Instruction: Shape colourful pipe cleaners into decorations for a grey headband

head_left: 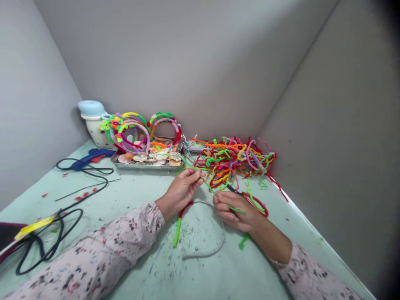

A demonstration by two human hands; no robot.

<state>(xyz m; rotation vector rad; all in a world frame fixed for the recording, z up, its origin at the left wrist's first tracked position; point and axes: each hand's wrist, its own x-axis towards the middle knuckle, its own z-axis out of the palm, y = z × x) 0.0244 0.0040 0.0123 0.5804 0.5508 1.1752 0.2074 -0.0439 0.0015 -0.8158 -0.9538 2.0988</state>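
Left hand (184, 187) and right hand (234, 208) gripping a thin, fuzzy, bright-green pipe cleaner (207, 184), near straight between them, ends projecting past both. Below, on the pale-green surface (156, 275): curved grey headband (223, 237), one end wrapped red, then green; beyond, tangled multicoloured pipe-cleaner pile (229, 158)

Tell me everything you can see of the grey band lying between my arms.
The grey band is thin and bent into an open curve, its gap facing the near left. One end wears fuzzy wrapping that looks like pipe cleaner: bright green at the tip, then red. The rest is bare, smooth-looking grey. It appears to rest on the pale green table. Neither hand grips it; whether the right hand brushes it, I cannot tell.
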